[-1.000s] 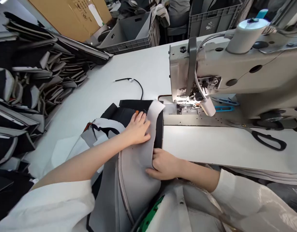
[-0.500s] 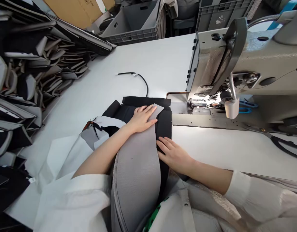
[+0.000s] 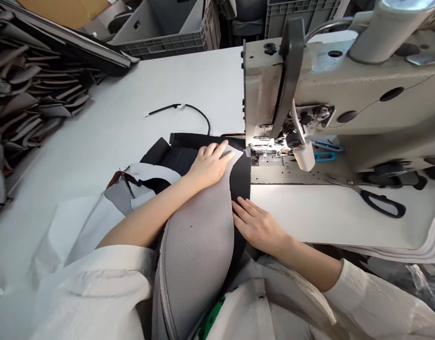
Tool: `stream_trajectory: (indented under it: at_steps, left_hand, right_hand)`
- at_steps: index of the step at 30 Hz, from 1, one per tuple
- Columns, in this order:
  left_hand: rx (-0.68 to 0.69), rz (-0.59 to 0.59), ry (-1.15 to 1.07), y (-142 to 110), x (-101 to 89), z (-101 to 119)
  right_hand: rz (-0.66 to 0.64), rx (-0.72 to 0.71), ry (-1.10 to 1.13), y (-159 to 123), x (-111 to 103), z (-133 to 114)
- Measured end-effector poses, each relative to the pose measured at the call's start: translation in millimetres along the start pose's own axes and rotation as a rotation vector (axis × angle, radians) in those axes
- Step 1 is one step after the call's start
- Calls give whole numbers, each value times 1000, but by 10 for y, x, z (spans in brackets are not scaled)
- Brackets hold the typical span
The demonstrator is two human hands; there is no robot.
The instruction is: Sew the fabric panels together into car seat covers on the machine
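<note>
A grey mesh-textured fabric panel (image 3: 199, 231) with a stitched seam runs from my lap onto the white table. Beneath its right side lies a black fabric piece (image 3: 240, 182), whose edge meets the sewing machine's plate. My left hand (image 3: 211, 164) lies over the panel's pointed top corner, fingers spread and pressing down. Lower on the right, my right hand (image 3: 258, 223) rests flat, its fingertips on the black piece beside the panel's edge. The sewing machine (image 3: 274, 94) stands just right of the fabric, its needle area (image 3: 270, 150) lit.
Black scissors (image 3: 382, 203) and blue-handled snips (image 3: 325, 156) lie by the machine. A thin black cord (image 3: 198, 112) curls behind the fabric. Stacked fabric pieces (image 3: 37, 89) line the left side. Grey crates (image 3: 168, 40) stand beyond the table. White fabric (image 3: 93, 222) lies left of my arm.
The panel's folded-over edge now lies flat. My right hand went from gripping that edge to lying flat, and my left hand moved up to the corner. The fabric sits closer to the needle area.
</note>
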State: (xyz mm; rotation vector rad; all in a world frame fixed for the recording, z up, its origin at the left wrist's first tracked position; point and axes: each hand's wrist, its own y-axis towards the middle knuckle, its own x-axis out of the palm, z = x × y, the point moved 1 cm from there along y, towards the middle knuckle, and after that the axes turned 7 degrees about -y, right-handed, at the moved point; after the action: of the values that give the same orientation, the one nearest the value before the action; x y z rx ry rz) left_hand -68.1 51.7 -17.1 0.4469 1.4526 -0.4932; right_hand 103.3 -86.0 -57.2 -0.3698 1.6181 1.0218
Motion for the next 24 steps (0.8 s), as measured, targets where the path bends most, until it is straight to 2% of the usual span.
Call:
stream_trajectory:
  at_steps: [3,6,10,12,15,17,24]
  left_hand:
    - [-18,-93,-72,-186,27,251]
    - [-11,-43,-96,-296,70,457]
    - [-22,11,-42,-209,120,543]
    - [-12,1,-50,-113,134,556]
    - [15,-4,-65,14,139,590]
    - [28,5,-79,63,133,614]
    - [92,-1,-79,48,142,651]
  right_hand:
    - [11,7,-17,8,20,-10]
    - [-14,8,-18,3,-4,10]
    - [-98,4,80,-114,-26,-69]
    - [-41,3,87,-205,4,-179]
    - [171,40,75,-314,76,-340]
    - [262,67,91,-342,102,-388]
    - [280,38,131,-342,-6,-308]
